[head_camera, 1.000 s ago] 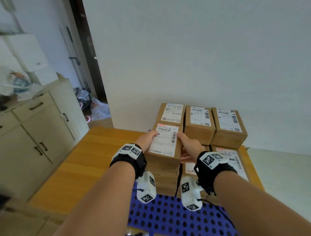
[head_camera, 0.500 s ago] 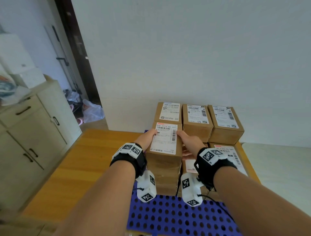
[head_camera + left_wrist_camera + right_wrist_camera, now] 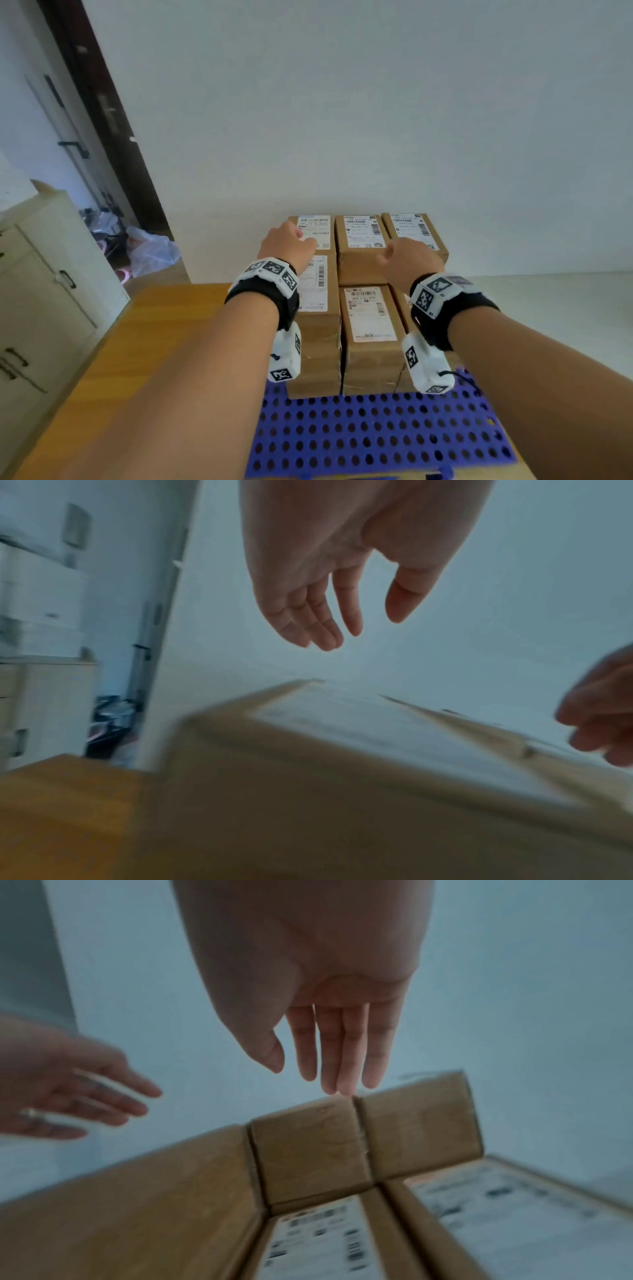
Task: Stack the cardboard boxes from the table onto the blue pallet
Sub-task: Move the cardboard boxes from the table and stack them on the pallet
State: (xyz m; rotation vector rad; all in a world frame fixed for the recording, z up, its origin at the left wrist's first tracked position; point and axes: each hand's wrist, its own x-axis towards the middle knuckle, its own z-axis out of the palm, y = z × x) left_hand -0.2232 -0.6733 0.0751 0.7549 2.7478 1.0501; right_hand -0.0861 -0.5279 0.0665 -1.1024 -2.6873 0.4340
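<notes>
Both hands are empty, fingers loose: left hand (image 3: 287,244) and right hand (image 3: 409,255) hover over the cardboard boxes (image 3: 371,337) stacked on the blue pallet (image 3: 376,431). Probably not touching them, it's blurry.

The head camera looked forward and down over the stacked boxes (image 3: 371,318); both wrist cameras sat close above them, facing the wall.

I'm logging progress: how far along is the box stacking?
Done: six stacks of boxes show on the pallet, the front-left stack level with the back row. In hand: nothing; left hand and right hand hover open. Left: no unstacked boxes visible on the table.
</notes>
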